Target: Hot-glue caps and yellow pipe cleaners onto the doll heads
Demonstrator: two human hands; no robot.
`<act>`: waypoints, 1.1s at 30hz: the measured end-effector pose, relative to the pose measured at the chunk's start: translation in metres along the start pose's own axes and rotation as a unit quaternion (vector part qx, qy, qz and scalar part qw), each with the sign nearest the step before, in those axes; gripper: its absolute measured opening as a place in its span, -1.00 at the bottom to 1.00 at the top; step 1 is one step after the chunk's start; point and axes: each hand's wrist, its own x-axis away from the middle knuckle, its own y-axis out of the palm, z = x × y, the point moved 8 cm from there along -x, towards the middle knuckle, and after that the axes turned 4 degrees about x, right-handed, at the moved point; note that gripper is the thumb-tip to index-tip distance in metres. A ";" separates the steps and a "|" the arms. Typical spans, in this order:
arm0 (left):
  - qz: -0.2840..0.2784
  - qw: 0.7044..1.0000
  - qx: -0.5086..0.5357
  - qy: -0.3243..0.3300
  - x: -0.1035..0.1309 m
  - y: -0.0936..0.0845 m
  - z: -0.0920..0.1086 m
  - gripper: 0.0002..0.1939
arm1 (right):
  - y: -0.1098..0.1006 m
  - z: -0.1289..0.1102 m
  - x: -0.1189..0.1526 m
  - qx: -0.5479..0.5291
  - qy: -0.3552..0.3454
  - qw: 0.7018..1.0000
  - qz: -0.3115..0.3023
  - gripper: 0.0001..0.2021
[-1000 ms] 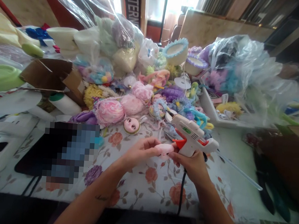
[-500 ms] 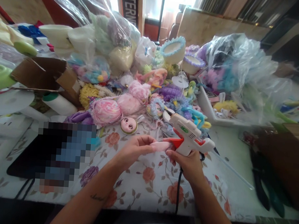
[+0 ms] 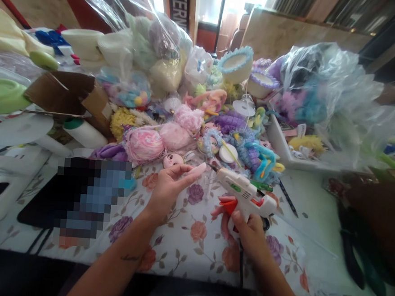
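Between the fingertips of my left hand [image 3: 172, 182] is a small pale pink piece [image 3: 197, 169], tilted up to the right. My right hand [image 3: 242, 223] is wrapped round the handle of a white hot glue gun [image 3: 245, 189] with an orange trigger. The gun's nozzle points left, close to the tip of the pink piece; whether they touch is not clear. A round doll face [image 3: 173, 160] lies just behind my left hand, partly hidden by it. A clear glue stick trails from the back of the gun.
Yarn balls [image 3: 144, 145], doll heads and coloured yarn pile up behind my hands. A blurred dark device [image 3: 41, 200] lies left, under a cardboard box [image 3: 61, 95]. A white tray [image 3: 294, 163] and a pen [image 3: 288, 198] are right. The cloth [image 3: 177, 250] is floral.
The pink piece has been raised and turned up in my left hand. My right hand has lowered and tilted the glue gun, its nozzle now beside the piece. The view has shifted slightly.
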 end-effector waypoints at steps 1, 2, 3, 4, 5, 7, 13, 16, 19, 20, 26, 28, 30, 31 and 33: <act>0.007 1.000 0.002 0.001 0.000 -0.001 0.000 -0.76 | 0.002 0.003 0.002 0.000 0.012 1.000 -0.004 -0.62; 0.013 1.000 0.007 0.000 0.000 -0.002 0.000 -0.76 | 0.003 0.005 0.003 0.000 0.023 1.000 -0.006 -0.61; 0.018 1.000 0.014 -0.002 0.000 -0.002 0.001 -0.77 | 0.003 0.007 0.004 -0.001 0.030 1.000 -0.006 -0.61; 0.020 0.999 0.025 -0.002 0.000 -0.002 0.001 -0.78 | 0.004 0.008 0.005 -0.002 0.034 0.999 -0.006 -0.61; 0.019 0.999 0.036 -0.002 0.000 -0.002 0.001 -0.79 | 0.004 0.009 0.006 -0.001 0.037 0.999 -0.003 -0.61; 0.014 0.998 0.055 0.001 -0.001 -0.001 0.001 -0.81 | 0.002 0.011 0.006 0.002 0.047 0.999 0.010 -0.61; 0.034 0.999 0.031 0.008 0.000 -0.006 -0.002 -0.77 | 0.002 0.014 0.008 0.016 0.068 0.997 0.024 -0.57; 0.036 0.999 0.003 0.022 0.002 -0.005 0.002 -0.76 | 0.002 0.014 0.009 0.024 0.064 0.997 0.025 -0.59; 0.025 0.999 -0.006 0.024 0.004 -0.001 0.006 -0.77 | 0.001 0.014 0.009 0.034 0.057 0.998 0.023 -0.61; 0.021 0.999 -0.006 0.024 0.005 0.000 0.007 -0.78 | 0.001 0.014 0.009 0.035 0.057 0.997 0.023 -0.61; 0.010 0.998 -0.021 0.051 0.006 0.004 0.014 -0.81 | 0.000 0.020 0.010 0.051 0.063 0.996 0.029 -0.60; 0.015 0.997 -0.038 0.061 0.007 0.003 0.016 -0.82 | 0.000 0.022 0.010 0.052 0.063 0.996 0.030 -0.60; 0.016 0.996 -0.049 0.067 0.007 0.003 0.018 -0.83 | 0.001 0.022 0.010 0.050 0.061 0.996 0.031 -0.59; 0.016 0.996 -0.052 0.070 0.007 0.003 0.019 -0.83 | 0.001 0.022 0.010 0.050 0.062 0.996 0.030 -0.59; 0.015 0.996 -0.057 0.072 0.007 0.003 0.019 -0.84 | 0.001 0.022 0.010 0.052 0.064 0.996 0.031 -0.58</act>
